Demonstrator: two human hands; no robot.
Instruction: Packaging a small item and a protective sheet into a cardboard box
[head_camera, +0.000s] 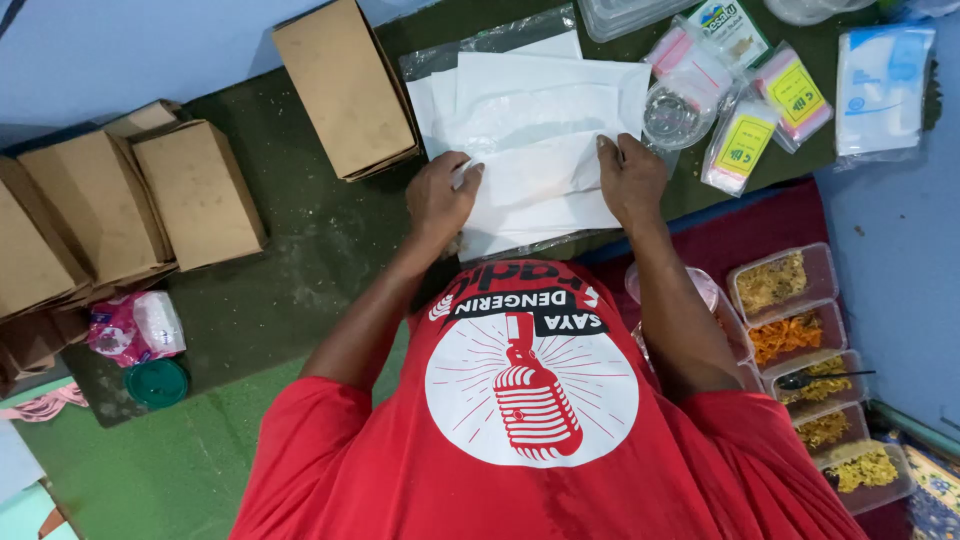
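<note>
Along the right edge, a row of clear plastic tubs (800, 340) is running from far to near, each one lidless and holding shredded yellow or orange food, and a dark spoon (820, 379) is lying across one of them. Further off, small clear packets (745, 140) with yellow labels are sitting beside a round clear lid (672, 115) on the dark green mat (320, 250). Brown cardboard boxes (150, 200) are lying closed at the left, with another (345, 85) at the far side. In the middle, a stack of white paper sheets (540, 130) is resting partly on a clear plastic bag (480, 45), its long axis running left to right. The left hand (440, 200) is pressing down on the left part of the nearest sheet with fingers curled over its edge, and the right hand (630, 180) is pinching the same sheet's right edge; the two hands are well apart.
</note>
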